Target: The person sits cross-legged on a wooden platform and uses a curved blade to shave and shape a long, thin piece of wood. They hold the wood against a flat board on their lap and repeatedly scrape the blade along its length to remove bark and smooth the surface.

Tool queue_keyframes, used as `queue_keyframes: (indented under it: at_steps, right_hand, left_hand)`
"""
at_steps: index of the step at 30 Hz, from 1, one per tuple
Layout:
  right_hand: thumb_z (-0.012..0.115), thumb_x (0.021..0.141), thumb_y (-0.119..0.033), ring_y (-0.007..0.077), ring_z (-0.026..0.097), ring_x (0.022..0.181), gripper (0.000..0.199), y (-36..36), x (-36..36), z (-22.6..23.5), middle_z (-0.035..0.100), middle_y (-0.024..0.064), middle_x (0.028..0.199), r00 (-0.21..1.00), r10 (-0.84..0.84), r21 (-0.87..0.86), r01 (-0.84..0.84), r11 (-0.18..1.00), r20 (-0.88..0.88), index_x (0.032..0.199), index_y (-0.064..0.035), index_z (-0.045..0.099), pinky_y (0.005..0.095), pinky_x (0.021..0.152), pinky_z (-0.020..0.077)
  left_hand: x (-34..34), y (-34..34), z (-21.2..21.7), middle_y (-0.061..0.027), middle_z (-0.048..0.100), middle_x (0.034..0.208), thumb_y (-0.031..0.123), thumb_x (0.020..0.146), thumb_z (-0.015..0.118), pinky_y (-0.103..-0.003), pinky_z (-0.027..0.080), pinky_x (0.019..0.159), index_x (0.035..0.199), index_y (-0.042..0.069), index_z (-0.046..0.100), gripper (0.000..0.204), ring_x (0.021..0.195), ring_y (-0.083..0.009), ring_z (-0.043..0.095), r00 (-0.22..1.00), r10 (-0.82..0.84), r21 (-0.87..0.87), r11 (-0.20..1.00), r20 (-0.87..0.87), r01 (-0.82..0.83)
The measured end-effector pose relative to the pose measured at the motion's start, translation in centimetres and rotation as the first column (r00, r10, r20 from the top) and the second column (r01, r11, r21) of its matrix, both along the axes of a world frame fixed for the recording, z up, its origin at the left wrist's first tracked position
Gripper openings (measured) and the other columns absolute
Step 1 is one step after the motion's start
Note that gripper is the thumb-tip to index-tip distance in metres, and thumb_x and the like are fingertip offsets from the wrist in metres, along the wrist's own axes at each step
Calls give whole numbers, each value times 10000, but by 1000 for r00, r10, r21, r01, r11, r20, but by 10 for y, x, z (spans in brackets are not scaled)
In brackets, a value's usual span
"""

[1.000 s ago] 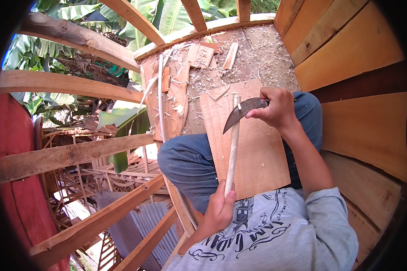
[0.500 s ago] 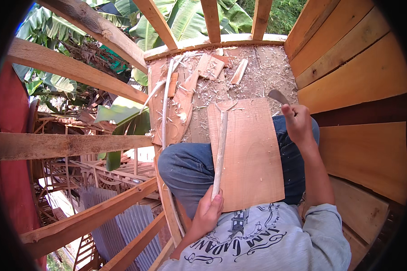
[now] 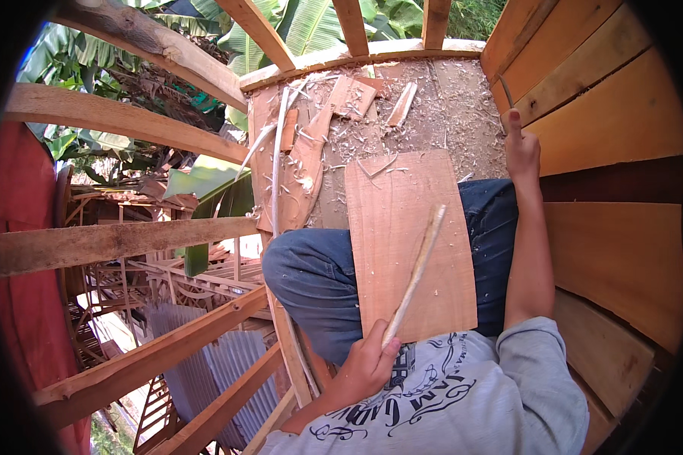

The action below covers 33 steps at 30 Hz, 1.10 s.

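Pale slim wooden stick (image 3: pixel 416 274) looks mostly stripped, brownish streaks (image 3: pixel 410 288) left. Left hand (image 3: pixel 372 360) clenches it by tan rectangular board (image 3: pixel 387 250), near edge; right hand (image 3: pixel 524 153) grips dark curved knife (image 3: pixel 506 89).

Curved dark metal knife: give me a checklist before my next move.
1. Curved dark metal knife held in right hand: ok.
2. Pale slender wooden stick gripped in left hand: ok.
3. Knife apart from stick and left hand: ok.
4. Flat tan wooden board over blue denim jeans: ok.
5. Board free of shavings: not ok, thin pale wood curl near its far edge.
6. Knife edge sharp: cannot tell.
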State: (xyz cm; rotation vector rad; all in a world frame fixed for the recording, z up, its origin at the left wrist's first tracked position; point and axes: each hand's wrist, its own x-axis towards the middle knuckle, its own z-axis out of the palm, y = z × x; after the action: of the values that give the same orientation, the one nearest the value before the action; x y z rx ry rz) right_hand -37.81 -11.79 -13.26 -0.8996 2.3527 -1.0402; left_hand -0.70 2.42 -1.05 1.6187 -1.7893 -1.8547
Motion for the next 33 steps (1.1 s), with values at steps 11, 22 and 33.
queue_keyframes:
  at_steps: [11, 22, 33]
  right_hand:
    - [449, 888, -628, 89, 351, 504, 688, 15, 49, -20, 376, -22, 504, 822, 494, -228, -442, 867, 283, 553, -28, 438, 286, 459, 272]
    - [580, 857, -305, 46, 306, 320, 280, 5, 44, -20, 337, -61, 459, 231, 519, -438, -325, 838, 823, 833, -28, 545, 217, 338, 307]
    - [599, 840, -251, 70, 318, 325, 231, 0, 43, -24, 306, -48, 462, 200, 362, -324, -199, 925, 910, 731, -69, 509, 246, 357, 306]
  left_hand:
    - [-27, -74, -16, -268, 548, 664, 199, 947, 460, -464, 438, 578, 1004, -12, 432, 221, 676, -463, 573, 993, 69, -252, 967, 96, -43]
    - [-85, -95, -40, -174, 580, 984, 220, 840, 625, -409, 457, 792, 1050, 19, 516, 311, 980, -339, 562, 920, -164, -380, 874, 357, 304]
    - [-97, -76, 72, -171, 547, 1204, 348, 878, 601, -510, 386, 996, 1266, 43, 477, 509, 1157, -281, 519, 313, -495, -389, 57, -811, -919]
